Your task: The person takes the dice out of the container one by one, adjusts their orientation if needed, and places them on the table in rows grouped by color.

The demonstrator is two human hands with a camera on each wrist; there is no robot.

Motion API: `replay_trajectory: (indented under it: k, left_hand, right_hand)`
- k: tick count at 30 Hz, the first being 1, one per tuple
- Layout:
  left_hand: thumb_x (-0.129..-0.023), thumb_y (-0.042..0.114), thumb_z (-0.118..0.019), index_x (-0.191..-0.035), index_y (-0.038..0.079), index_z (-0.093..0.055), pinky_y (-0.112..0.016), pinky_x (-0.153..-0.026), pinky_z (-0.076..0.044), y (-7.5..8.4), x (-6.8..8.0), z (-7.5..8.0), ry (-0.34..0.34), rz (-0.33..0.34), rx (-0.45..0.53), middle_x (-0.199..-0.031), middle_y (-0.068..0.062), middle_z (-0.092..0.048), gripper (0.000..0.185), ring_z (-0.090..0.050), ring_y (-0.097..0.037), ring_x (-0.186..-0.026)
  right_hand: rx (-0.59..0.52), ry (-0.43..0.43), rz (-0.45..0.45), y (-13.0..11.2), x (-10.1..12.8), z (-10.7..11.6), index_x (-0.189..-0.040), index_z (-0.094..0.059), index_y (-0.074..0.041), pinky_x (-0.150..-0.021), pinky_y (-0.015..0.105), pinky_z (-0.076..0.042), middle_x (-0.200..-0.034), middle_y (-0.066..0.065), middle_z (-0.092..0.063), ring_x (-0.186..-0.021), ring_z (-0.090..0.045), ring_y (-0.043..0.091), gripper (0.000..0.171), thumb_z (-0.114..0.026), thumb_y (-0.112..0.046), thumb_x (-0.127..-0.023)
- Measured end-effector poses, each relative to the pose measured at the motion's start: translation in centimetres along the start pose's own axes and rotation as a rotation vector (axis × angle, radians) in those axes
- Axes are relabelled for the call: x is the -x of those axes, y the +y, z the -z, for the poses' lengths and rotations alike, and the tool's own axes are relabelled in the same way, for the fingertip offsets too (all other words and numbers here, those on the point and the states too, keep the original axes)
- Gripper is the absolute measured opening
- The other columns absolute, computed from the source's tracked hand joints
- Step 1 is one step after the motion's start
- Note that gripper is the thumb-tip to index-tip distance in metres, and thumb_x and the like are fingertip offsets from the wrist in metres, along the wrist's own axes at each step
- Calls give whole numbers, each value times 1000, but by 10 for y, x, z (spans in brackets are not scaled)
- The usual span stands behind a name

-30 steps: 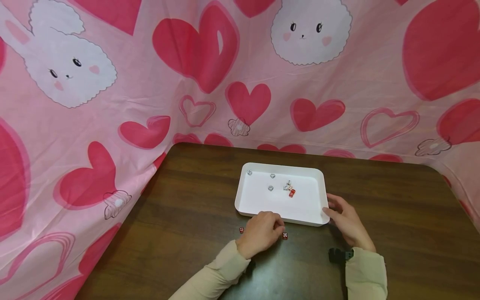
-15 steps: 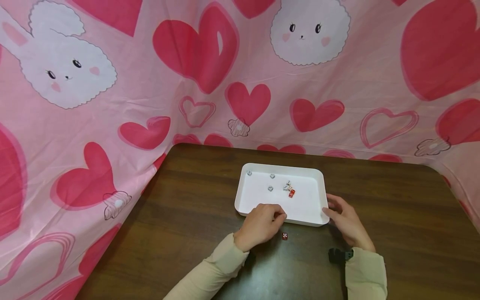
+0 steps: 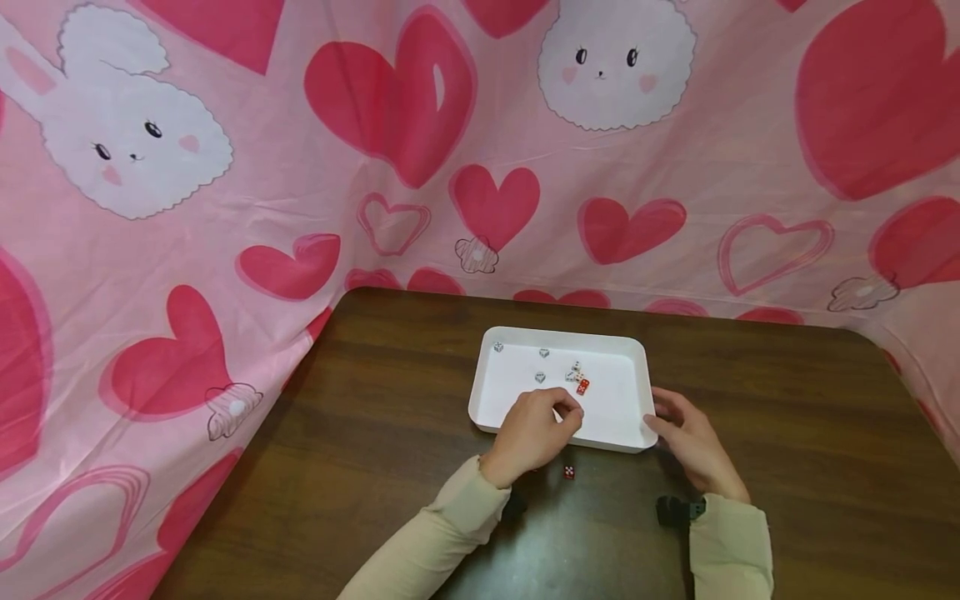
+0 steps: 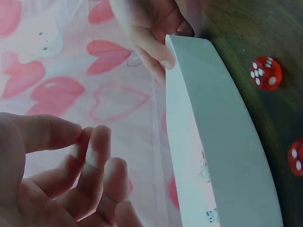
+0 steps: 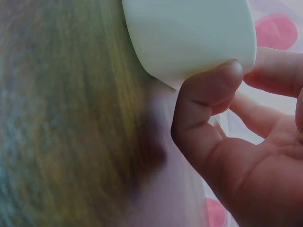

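A shallow white tray (image 3: 491, 408) holds several white dice and a red die (image 3: 582, 387). Over its near edge hovers my left hand (image 3: 531, 429), thumb tip meeting the curled index finger (image 4: 85, 135). No die shows in that pinch, and whether one is hidden there I cannot tell. My right hand (image 3: 693, 446) grips the tray's right end, with the thumb (image 5: 215, 85) bent against the wall and the other fingers beyond the corner. A red die (image 3: 569, 472) lies on the table in front of the tray; in the left wrist view another red die (image 4: 297, 158) is partly cut off.
The dark wooden table (image 3: 360, 467) extends around the tray. Pink cloth (image 3: 420, 83) printed with hearts and rabbits hangs behind and to the left. A black device (image 3: 672, 511) is at the right wrist.
My left hand has moved from the table before the tray, up and rightward over the tray's near edge, still pinched. The left forearm now covers the left red die. The right hand stays put.
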State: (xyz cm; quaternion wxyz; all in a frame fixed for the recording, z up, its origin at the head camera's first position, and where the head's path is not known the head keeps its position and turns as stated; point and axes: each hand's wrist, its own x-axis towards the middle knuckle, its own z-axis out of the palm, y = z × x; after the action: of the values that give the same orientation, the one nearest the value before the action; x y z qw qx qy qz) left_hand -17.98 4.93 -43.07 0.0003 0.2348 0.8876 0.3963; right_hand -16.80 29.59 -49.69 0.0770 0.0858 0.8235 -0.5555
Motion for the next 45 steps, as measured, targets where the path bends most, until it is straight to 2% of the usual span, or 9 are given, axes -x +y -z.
replay_trajectory:
  k: [7, 12, 15, 18, 22, 29, 36, 45]
  left_hand:
    - [-88, 15, -64, -86, 11, -73, -16, -58, -39, -9, -13, -7, -8, 47, 125, -76, 1, -69, 10, -47, 0, -57]
    - [-88, 15, -68, -93, 6, -73, -18, -60, -41, -19, -23, -10, -82, 169, 317, -85, -5, -69, 12, -51, -4, -70]
    - [-87, 14, -68, -93, 4, -74, -19, -60, -42, -24, -29, -12, -77, 214, 360, -88, -7, -68, 13, -51, -7, -74]
    - [-87, 15, -67, -93, 5, -74, -20, -60, -42, -29, -33, -14, -58, 223, 348, -89, -7, -68, 13, -50, -8, -73]
    - [-88, 16, -65, -95, 5, -74, -20, -61, -42, -33, -37, -18, -66, 235, 320, -88, -5, -68, 15, -51, -7, -73]
    - [-89, 18, -62, -100, 10, -72, -21, -68, -40, -36, -42, -28, -74, 246, 171, -86, -3, -65, 17, -51, -10, -77]
    - [-90, 14, -60, -107, 5, -68, -22, -66, -41, -40, -46, -41, -58, 194, 99, -87, -7, -66, 21, -51, -12, -72]
    - [-89, 13, -58, -113, 4, -68, -24, -70, -40, -41, -47, -49, -41, 137, 3, -90, -8, -60, 27, -50, -16, -79]
  right_hand:
    - [-5, 2, 4, 0, -2, 0, -149, -29, -2, -79, 27, -52, -137, 27, -42, -111, -49, 32, 61, -55, -23, -98]
    - [-14, 2, 7, 0, -4, -1, -149, -29, -2, -80, 28, -53, -137, 27, -42, -112, -49, 32, 60, -55, -22, -98]
    - [-12, 2, 3, 0, -4, 0, -149, -30, -2, -80, 27, -53, -136, 27, -43, -111, -49, 32, 60, -55, -22, -98]
    - [-6, 5, 5, -1, -3, 1, -148, -30, -2, -78, 26, -52, -135, 27, -43, -109, -50, 31, 59, -55, -21, -98]
    - [-7, 11, 5, -1, -2, 2, -148, -30, -1, -77, 24, -52, -135, 27, -44, -108, -50, 30, 59, -54, -20, -98]
    - [-12, 16, 9, 0, -1, 2, -148, -31, -2, -77, 24, -52, -134, 27, -44, -108, -50, 31, 58, -54, -20, -98]
    - [-7, 18, 16, 1, -2, 2, -148, -31, -2, -77, 24, -52, -134, 27, -44, -105, -52, 29, 58, -55, -20, -98]
    - [-20, 20, 25, 1, -3, 0, -147, -32, -1, -76, 23, -53, -135, 29, -46, -103, -54, 25, 57, -55, -18, -98]
